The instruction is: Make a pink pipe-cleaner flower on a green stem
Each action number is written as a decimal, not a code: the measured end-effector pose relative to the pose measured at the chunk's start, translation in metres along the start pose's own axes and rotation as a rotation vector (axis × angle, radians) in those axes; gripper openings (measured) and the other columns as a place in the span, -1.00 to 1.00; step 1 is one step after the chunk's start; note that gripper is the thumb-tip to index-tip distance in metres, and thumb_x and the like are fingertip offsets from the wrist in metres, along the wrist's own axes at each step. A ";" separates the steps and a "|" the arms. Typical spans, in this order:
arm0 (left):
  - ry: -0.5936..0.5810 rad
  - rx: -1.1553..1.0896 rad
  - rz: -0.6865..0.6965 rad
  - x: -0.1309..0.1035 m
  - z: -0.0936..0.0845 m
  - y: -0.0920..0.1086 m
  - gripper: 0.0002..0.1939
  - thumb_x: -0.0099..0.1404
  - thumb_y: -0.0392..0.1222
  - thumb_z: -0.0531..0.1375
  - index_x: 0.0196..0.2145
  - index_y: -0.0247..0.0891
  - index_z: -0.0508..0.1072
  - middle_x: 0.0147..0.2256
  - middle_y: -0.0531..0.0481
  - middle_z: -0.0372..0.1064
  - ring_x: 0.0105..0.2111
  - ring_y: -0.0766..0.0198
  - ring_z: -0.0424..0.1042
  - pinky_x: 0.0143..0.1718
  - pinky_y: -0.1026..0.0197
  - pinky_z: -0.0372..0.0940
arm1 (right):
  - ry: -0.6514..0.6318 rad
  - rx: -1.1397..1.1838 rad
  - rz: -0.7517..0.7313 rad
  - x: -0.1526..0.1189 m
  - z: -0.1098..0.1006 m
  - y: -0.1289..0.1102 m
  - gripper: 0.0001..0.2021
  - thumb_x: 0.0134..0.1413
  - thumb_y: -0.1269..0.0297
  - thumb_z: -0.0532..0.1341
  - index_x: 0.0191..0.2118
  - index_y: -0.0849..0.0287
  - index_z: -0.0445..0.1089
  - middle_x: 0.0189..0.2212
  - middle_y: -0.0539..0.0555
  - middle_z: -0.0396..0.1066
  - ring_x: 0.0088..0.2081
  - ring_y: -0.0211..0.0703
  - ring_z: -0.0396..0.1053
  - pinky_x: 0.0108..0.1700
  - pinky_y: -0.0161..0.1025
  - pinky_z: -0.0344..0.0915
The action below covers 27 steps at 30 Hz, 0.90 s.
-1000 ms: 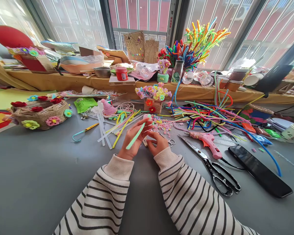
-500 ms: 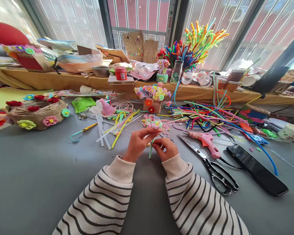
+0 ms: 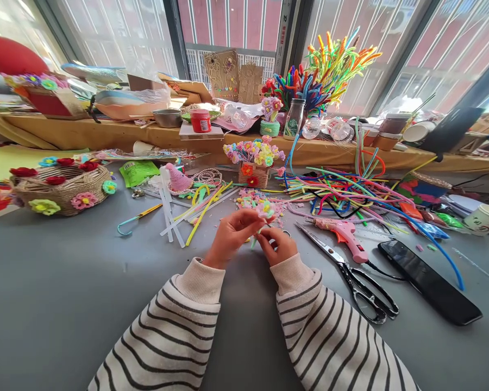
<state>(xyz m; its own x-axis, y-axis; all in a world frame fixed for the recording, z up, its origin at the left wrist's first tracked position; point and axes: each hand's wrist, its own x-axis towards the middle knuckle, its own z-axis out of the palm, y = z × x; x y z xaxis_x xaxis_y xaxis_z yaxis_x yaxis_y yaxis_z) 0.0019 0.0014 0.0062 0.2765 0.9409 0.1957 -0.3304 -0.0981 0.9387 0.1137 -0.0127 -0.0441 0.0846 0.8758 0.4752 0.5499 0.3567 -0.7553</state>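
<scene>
Between my hands is a small pipe-cleaner flower (image 3: 264, 209) with pale pink petals, a yellowish middle and a light green stem. My left hand (image 3: 233, 234) pinches it just below the bloom, fingers closed. My right hand (image 3: 277, 245) is closed around the upper stem, thumb and forefinger together; the stem's lower end shows between the hands. Behind the bloom lie pastel pipe-cleaner scraps (image 3: 244, 201). Farther back stands a small woven basket (image 3: 258, 176) filled with similar fluffy flowers (image 3: 255, 152).
To the right lie black-handled scissors (image 3: 340, 260), a pink glue gun (image 3: 344, 236), a phone (image 3: 427, 282) and a heap of pipe cleaners (image 3: 334, 187). On the left are a twine basket (image 3: 61, 190), glue sticks (image 3: 167, 209) and a crochet hook (image 3: 140, 218). A cluttered ledge (image 3: 155, 136) runs behind.
The flower has turned and shifted slightly right, its bloom facing me more. Less stem shows below, and my right hand has moved up close against my left fingers.
</scene>
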 end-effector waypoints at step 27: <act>0.268 0.122 -0.141 0.006 -0.007 -0.004 -0.75 -0.08 -0.17 0.17 -0.40 -0.29 0.26 -0.51 0.01 0.35 -0.53 0.35 0.36 -0.54 0.34 0.23 | -0.177 -0.824 0.316 0.010 -0.043 0.020 -0.95 -0.33 0.35 0.17 -0.61 0.20 0.28 -0.53 0.15 0.31 -0.47 -0.08 0.29 -0.51 -0.23 0.13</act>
<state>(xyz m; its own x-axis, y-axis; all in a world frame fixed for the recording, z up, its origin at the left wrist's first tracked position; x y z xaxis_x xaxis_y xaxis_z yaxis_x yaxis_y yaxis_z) -0.0015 0.0103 0.0016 0.0595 0.9982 -0.0049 -0.1911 0.0162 0.9814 0.1611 -0.0109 -0.0353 0.2408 0.9552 0.1722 0.9500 -0.1956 -0.2436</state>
